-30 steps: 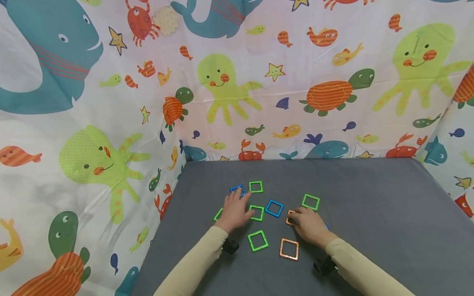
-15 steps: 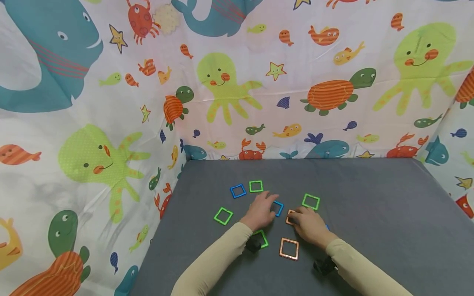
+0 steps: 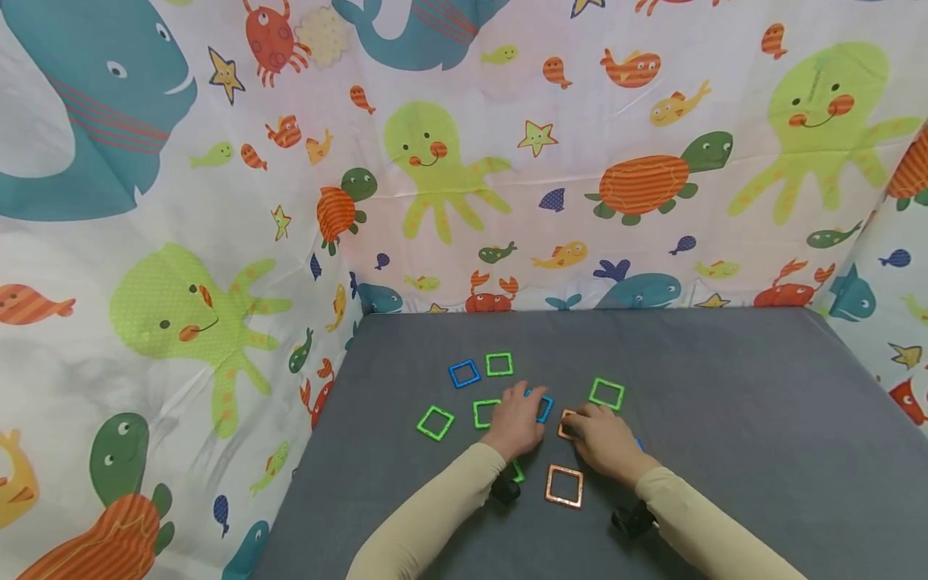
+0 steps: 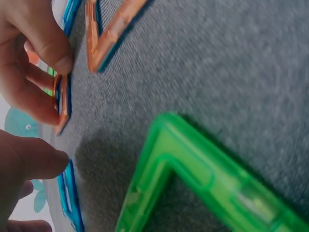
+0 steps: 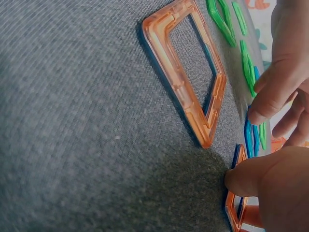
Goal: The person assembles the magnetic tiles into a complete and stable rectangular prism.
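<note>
Blue square frame (image 3: 545, 409) lies flat in the middle of the grey surface, partly covered by my left hand (image 3: 515, 420). In the right wrist view, the left thumb and fingers are around that blue frame (image 5: 249, 137). Just to the right, my right hand (image 3: 607, 441) holds an orange square frame (image 3: 565, 424) by its edges. The left wrist view shows the right thumb and a fingertip on this orange frame (image 4: 64, 99), while the left thumb (image 4: 50, 162) meets the blue frame (image 4: 70, 193). Palms hide parts of both frames.
Left of the hands lie green frames (image 3: 436, 423), (image 3: 484, 414), (image 3: 499, 364) and a blue one (image 3: 464, 374). Another green frame (image 3: 607, 393) is behind the right hand; an orange frame (image 3: 564, 486) is nearer. One green frame (image 3: 518, 471) is partly under the left wrist.
My left hand has moved right, from beside the far-left blue frame, across a green frame to the middle blue one, its fingers now around it. My right hand has stayed at the orange frame.
</note>
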Tool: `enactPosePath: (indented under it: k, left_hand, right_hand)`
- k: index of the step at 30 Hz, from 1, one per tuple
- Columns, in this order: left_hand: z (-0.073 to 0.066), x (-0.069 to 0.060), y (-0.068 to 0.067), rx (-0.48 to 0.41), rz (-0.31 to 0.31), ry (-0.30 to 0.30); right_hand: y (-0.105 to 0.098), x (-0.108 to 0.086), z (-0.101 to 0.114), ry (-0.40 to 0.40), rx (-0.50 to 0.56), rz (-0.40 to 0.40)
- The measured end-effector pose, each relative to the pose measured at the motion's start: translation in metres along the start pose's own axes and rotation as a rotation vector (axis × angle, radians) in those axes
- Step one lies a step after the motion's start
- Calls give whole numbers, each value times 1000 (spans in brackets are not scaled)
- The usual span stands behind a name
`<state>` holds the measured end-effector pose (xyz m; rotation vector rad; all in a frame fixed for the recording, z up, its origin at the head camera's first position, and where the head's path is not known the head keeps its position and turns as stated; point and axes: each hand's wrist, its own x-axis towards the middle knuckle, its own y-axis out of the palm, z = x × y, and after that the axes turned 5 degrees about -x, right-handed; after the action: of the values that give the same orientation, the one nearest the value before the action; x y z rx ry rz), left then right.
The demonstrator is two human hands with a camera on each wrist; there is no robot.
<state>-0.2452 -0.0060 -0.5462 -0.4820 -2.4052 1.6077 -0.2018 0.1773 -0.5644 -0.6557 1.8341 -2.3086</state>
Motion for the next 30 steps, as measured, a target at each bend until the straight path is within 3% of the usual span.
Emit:
enactPosePath:
  k: [7,13,30]
  left_hand:
    - [1,8,6,121,49,-26]
    - [-1,12,7,186,67,39]
    - [3,8,7,174,52,87]
  right_hand:
    - [1,0,0,-3,-1,-3]
    - [1,0,1,-3,-7,-11]
    - [-3,3,-3,-30,24,32]
